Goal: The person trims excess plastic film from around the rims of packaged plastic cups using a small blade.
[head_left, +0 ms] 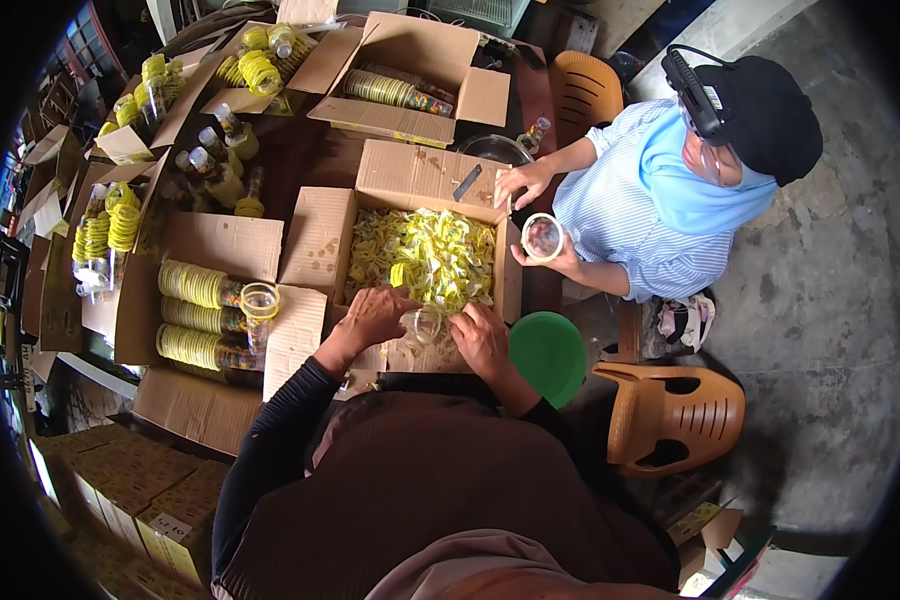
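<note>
A clear plastic cup (422, 326) is between my hands at the near edge of an open cardboard box (345, 240). Small yellow-and-white wrapped packets (425, 250) fill the box. My left hand (374, 318) is at the cup's left side, its fingers bent against the rim. On the other side, my right hand (481, 342) has its fingers curled together close to the cup and the nearest packets. Whatever may be between those right fingertips is too small to make out.
At right, a co-worker (650, 190) holds another clear cup (542, 238). Stacked yellow-rimmed cups (192, 318) lie in a box at left; a lidded cup (260, 302) stands beside them. A green basin (548, 358) and an orange chair (675, 415) are at my right. A knife (467, 182) rests on a flap.
</note>
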The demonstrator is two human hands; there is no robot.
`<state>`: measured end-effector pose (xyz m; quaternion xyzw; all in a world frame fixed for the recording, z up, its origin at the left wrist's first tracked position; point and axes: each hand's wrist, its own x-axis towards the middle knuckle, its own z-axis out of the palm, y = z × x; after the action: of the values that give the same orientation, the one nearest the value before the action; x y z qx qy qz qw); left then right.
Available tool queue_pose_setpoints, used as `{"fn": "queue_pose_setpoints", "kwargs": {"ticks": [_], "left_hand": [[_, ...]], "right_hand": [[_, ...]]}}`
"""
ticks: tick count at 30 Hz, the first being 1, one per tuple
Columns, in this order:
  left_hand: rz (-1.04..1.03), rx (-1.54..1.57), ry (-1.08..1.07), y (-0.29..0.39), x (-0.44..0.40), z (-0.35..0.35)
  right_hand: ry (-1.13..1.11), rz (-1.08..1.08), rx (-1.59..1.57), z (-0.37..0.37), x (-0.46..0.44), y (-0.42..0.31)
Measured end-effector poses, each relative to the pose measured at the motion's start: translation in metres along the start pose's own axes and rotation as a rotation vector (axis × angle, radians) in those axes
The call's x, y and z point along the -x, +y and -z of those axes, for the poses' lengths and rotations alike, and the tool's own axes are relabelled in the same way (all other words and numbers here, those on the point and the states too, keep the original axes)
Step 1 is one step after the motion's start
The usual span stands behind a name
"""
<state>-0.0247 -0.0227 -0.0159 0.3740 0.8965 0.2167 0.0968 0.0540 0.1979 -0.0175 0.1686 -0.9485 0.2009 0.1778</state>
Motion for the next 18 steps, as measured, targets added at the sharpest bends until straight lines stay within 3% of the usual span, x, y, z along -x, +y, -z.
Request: {"fn": "queue_pose_setpoints", "kwargs": {"ticks": [2,4,10,18], "left_hand": [[0.003,-0.004,-0.004,0.0004,-0.0004,0.0016],[0.006,-0.009,-0.009,0.0,-0.0002,0.0026],[0.003,0.002,0.003,-0.005,-0.002,0.0005],[-0.013,0.02,-0.009,-0.0029,-0.0022,0.0042]], "right_hand": [[-0.007,0.0,-0.008,-0.0025,-0.0005,0.0002],[0.004,-0.144,-0.055,-0.0048,-0.0002,-0.0007],[0.05,-0.051,-0.042,0.0044,-0.001,-0.0076],[-0.017,-0.091,0.004,-0.0042,0.0003,-0.0019]]}}
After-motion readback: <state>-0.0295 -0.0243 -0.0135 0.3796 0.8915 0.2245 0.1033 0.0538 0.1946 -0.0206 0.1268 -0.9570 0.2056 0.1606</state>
